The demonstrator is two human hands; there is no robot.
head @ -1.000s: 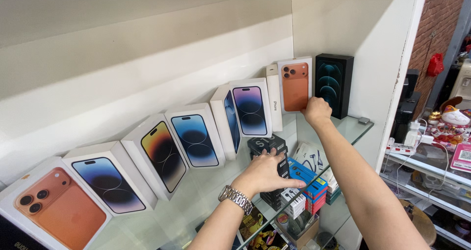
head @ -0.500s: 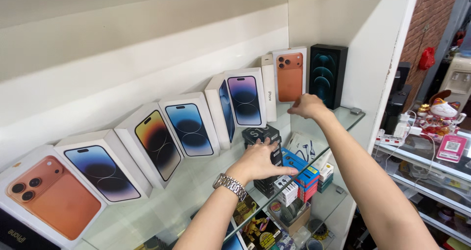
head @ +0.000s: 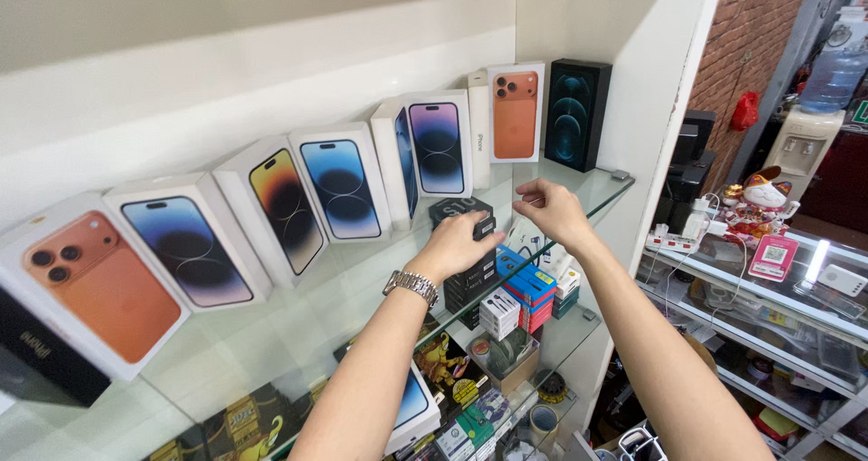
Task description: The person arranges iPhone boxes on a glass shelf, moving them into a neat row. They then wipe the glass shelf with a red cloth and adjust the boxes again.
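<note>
Since half a second ago the right hand [head: 551,210] has drawn back from the orange phone box [head: 515,111] at the back of the glass shelf [head: 298,325] and now hovers above the shelf, fingers loosely curled, gripping nothing. Left hand [head: 457,244], a metal wristwatch [head: 411,286] on its wrist, rests on the shelf's front part with fingers bent, touching a small black box [head: 461,210]; whether it grips the box cannot be told. Upright phone boxes line the wall behind.
</note>
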